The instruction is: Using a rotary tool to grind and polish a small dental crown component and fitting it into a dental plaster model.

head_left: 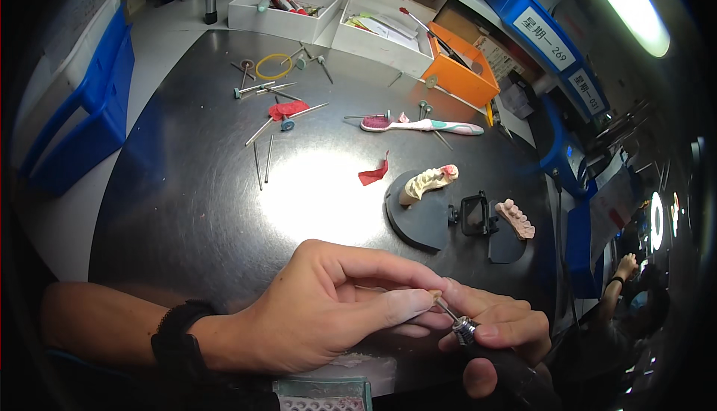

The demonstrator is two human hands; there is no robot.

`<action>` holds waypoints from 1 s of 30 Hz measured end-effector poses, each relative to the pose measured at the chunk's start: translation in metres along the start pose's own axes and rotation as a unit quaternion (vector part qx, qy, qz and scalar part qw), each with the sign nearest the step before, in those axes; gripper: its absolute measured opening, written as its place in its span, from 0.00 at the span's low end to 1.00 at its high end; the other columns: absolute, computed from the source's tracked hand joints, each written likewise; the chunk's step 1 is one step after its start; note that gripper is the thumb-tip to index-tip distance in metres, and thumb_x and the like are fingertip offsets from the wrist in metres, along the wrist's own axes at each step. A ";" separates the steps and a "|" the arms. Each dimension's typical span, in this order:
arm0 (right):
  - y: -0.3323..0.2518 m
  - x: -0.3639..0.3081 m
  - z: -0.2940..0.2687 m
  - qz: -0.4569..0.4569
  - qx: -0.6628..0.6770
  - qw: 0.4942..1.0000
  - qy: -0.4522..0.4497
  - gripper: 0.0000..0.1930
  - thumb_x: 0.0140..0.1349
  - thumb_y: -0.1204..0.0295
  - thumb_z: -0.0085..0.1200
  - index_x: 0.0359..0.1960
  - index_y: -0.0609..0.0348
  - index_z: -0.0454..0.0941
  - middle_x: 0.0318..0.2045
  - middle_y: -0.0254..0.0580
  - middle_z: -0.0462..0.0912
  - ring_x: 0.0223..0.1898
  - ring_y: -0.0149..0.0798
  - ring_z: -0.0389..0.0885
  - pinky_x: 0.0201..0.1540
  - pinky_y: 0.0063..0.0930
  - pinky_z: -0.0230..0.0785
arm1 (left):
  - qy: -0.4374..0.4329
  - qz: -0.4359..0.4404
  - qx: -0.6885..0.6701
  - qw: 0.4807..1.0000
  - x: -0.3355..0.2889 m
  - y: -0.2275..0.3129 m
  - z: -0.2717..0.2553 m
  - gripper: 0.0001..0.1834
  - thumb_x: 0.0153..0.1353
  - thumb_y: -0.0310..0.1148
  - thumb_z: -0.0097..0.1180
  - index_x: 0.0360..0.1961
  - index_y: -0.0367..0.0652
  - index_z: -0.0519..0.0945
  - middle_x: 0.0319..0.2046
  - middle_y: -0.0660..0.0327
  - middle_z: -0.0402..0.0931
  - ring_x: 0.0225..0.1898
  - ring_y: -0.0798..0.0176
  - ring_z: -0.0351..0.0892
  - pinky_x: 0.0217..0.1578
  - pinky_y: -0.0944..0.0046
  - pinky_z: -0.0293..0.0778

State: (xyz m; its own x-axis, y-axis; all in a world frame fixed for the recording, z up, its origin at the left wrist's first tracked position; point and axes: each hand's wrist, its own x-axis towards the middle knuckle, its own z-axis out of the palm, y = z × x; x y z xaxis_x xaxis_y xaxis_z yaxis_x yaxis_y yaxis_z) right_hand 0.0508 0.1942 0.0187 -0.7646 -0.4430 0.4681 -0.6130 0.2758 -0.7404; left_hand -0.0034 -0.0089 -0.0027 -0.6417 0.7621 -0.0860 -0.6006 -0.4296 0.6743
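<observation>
Dark metal worktop [187,194] carries a cream dental model [428,185]. In front of this model, the left hand [321,306] pinches a tiny tooth-coloured piece [435,296]; the right hand [508,323] grips a rotary handpiece [464,329], its shank [448,311] pointing at it. Probably the piece is light, stiff and brittle; opposite sides offer the safest hold.

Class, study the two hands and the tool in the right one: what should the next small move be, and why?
Probably a slight turn of the small yellowish piece by the left hand, to offer the metal bit another spot. The left hand pinches the piece, the right hand grips the silver-collared handpiece, and the bit's tip is at or very near the piece.
</observation>
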 end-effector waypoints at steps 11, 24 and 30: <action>-0.004 -0.003 -0.002 0.024 0.045 0.999 0.013 0.16 0.60 0.65 0.53 0.40 0.57 0.60 0.40 0.74 0.75 0.28 0.41 0.82 0.41 0.45 0.74 | -0.006 -0.009 0.014 1.000 0.000 0.001 0.001 0.12 0.62 0.25 0.49 0.45 0.29 0.74 0.41 0.52 0.77 0.44 0.65 0.78 0.47 0.71 0.75; 0.000 0.000 0.001 -0.012 0.004 1.000 0.010 0.16 0.58 0.66 0.55 0.40 0.59 0.62 0.37 0.75 0.76 0.30 0.43 0.83 0.45 0.51 0.72 | -0.011 -0.003 0.003 1.000 0.000 0.000 -0.002 0.12 0.63 0.25 0.49 0.45 0.28 0.74 0.42 0.51 0.77 0.44 0.64 0.78 0.48 0.69 0.75; 0.000 -0.001 -0.004 -0.021 0.000 0.999 -0.024 0.16 0.58 0.66 0.55 0.40 0.58 0.63 0.35 0.72 0.77 0.33 0.48 0.83 0.47 0.53 0.70 | -0.013 -0.008 -0.002 1.000 0.000 0.000 -0.002 0.13 0.63 0.25 0.48 0.46 0.28 0.74 0.42 0.51 0.76 0.44 0.64 0.78 0.48 0.69 0.75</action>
State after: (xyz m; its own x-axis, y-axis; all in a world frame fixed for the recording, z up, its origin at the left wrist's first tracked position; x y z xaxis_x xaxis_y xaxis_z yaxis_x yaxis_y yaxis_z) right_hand 0.0505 0.1978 0.0198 -0.7275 -0.4946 0.4756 -0.6450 0.2566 -0.7198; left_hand -0.0043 -0.0096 -0.0038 -0.6192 0.7813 -0.0781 -0.6131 -0.4190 0.6697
